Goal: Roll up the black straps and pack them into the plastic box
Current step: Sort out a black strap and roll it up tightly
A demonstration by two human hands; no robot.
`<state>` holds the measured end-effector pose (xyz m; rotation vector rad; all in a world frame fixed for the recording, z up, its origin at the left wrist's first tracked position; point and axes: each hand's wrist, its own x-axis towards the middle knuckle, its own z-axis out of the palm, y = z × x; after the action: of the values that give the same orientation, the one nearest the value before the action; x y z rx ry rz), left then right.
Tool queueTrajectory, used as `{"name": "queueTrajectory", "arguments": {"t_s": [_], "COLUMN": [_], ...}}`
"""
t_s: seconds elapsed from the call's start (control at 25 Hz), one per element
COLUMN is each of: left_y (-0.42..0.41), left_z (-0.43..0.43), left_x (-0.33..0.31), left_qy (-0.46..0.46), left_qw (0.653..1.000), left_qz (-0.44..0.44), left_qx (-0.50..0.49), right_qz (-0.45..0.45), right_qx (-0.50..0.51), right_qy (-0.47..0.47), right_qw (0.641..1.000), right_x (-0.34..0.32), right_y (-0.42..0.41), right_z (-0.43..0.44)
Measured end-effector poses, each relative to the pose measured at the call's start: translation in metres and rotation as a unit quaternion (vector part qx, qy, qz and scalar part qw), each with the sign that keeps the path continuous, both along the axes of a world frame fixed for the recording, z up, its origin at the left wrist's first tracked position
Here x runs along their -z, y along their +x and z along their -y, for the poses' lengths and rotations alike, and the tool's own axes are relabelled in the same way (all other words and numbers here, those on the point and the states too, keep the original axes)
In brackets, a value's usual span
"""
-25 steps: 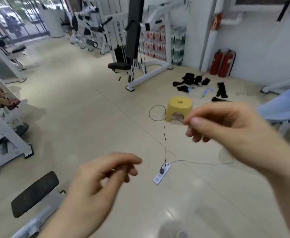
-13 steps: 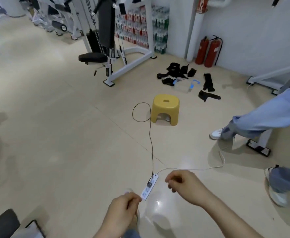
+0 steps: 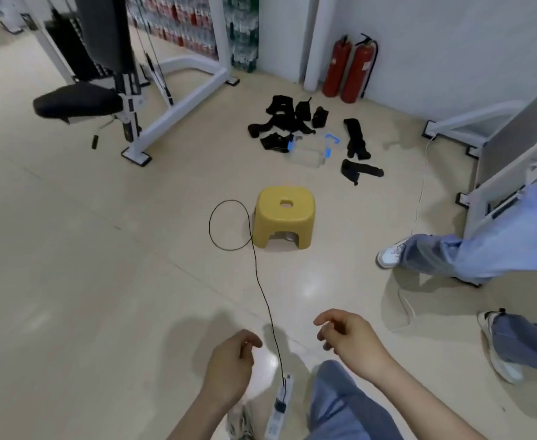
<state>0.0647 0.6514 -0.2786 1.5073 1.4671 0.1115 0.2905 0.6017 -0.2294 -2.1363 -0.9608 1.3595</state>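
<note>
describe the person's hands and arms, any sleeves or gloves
The left hand and right hand are both bare: no gloves, and no rings or watch that show. Neither arm shows a sleeve as far as the frame edge.

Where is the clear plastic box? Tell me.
Head view, upper centre: the clear plastic box lies on the floor between black straps, beyond the yellow plastic stool.
</note>
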Motion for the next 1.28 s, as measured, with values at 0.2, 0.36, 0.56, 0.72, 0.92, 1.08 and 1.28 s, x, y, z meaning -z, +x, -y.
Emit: {"name": "queueTrajectory", "arguments": {"t_s": [0.2, 0.36, 0.56, 0.72, 0.92, 1.08, 1.28], "left_y": [0.101, 0.218, 0.345, 0.407, 0.456, 0.509, 0.604], "left_z": [-0.146, -0.277, -0.418, -0.514, -0.653, -0.794, -0.937], "left_x": [0.01, 0.035, 0.065, 0.082, 0.106, 0.169, 0.256], "left_qy": [-0.006, -0.018, -0.025, -0.057, -0.025, -0.084, -0.054], "left_qw": [0.996, 0.993, 0.987, 0.981, 0.972, 0.946, 0.929], "left_qz": [-0.009, -0.037, -0.067, -0.091, -0.111, -0.131, -0.113], "left_qx": [0.083, 0.11, 0.144, 0.163, 0.204, 0.285, 0.349], "right_qz": [0.12, -0.042, -0.202, -0.083, 0.058, 0.056, 0.047], "right_qx": [-0.098, 0.073, 0.201, 0.042, -0.102, -0.011, 0.162], "right_qy": [0.011, 0.04, 0.015, 0.011, -0.028, -0.078, -0.09], "right_qw": [0.988, 0.996, 0.958, 0.996, 0.993, 0.995, 0.982], "right_x": [0.039, 0.082, 0.117, 0.153, 0.205, 0.246, 0.292], "right_y": [0.082, 0.178, 0.298, 0.353, 0.399, 0.457, 0.539], "right_z": [-0.119, -0.266, -0.436, -0.534, -0.642, -0.733, -0.827]}}
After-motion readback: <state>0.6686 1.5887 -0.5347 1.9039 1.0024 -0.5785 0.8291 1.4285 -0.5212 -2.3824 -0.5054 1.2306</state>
